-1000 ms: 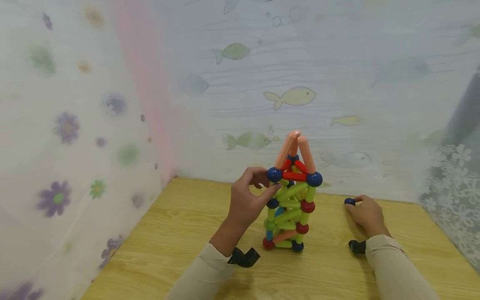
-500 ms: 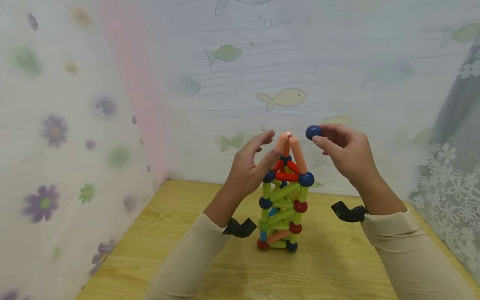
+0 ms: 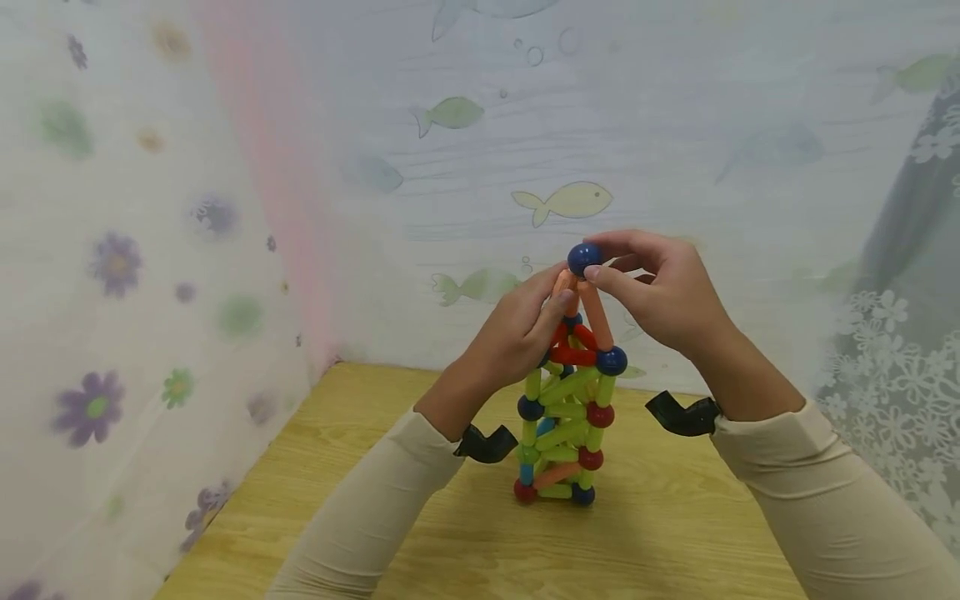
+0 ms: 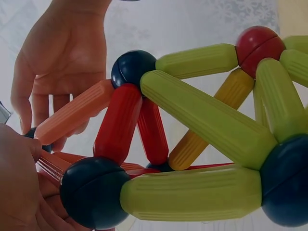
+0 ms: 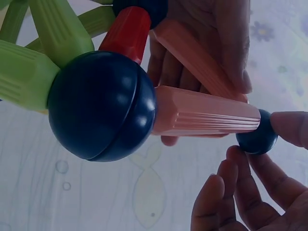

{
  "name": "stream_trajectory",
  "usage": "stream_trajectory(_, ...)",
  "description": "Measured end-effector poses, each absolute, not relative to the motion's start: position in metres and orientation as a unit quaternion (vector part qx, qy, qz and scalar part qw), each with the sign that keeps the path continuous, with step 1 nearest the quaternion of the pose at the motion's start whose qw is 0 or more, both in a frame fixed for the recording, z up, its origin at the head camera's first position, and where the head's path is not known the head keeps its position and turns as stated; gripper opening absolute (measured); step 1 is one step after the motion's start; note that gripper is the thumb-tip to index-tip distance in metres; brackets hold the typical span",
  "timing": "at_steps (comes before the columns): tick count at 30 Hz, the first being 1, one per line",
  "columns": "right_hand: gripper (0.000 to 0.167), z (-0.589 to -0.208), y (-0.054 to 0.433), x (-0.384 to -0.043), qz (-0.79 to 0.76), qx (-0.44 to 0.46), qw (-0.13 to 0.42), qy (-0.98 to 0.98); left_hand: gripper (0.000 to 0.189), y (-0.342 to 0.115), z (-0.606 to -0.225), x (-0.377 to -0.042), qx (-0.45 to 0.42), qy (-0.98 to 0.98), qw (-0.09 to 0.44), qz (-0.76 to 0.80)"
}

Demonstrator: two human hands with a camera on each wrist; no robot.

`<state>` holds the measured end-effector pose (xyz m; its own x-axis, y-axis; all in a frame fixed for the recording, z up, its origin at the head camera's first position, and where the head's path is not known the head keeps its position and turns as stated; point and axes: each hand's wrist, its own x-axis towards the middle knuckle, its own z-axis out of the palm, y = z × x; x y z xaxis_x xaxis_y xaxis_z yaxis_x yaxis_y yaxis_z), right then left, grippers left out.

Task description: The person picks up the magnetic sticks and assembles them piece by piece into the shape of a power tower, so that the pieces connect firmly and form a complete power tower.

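A tall tower of toy rods and balls (image 3: 567, 386) stands on the table, built mainly from lime rods with red and blue balls. Orange rods (image 3: 597, 318) lean together at its peak, above a ring of red rods (image 3: 573, 356). My left hand (image 3: 513, 333) pinches the left orange rod (image 3: 564, 284) near its upper end. Between thumb and fingers, my right hand (image 3: 671, 292) holds a blue ball (image 3: 583, 260) right at the rods' tips. In the right wrist view the held ball (image 5: 259, 137) meets the end of an orange rod (image 5: 207, 113).
The wood-grain table (image 3: 660, 517) extends around the tower's base. Behind it hangs a pale fish-patterned cloth (image 3: 375, 275), with a flower-patterned one (image 3: 150, 333) at the left. A black curved piece (image 3: 682, 414) sits at each wrist.
My right hand has lifted the blue ball from the table at the right and carried it left to the tower's peak. My left hand has risen from the upper blue ball to the orange rods.
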<state>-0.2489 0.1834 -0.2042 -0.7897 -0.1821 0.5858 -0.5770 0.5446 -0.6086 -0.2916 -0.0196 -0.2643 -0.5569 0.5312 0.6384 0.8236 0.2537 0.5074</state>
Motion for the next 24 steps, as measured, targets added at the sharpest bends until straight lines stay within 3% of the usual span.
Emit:
stream_trajectory(16, 0.036, -0.2085, 0.1823, -0.2523, 0.442, 0.254, 0.199, -0.837, 0.056, -0.0203, -0.2683, -0.2918, -0.450, -0.772, 0.157, -0.420)
stream_trajectory(24, 0.046, -0.2104, 0.1834, -0.2563, 0.408, 0.287, 0.210, -0.841, 0.054, -0.0183, -0.2698, -0.2917, -0.445, -0.758, 0.132, -0.458)
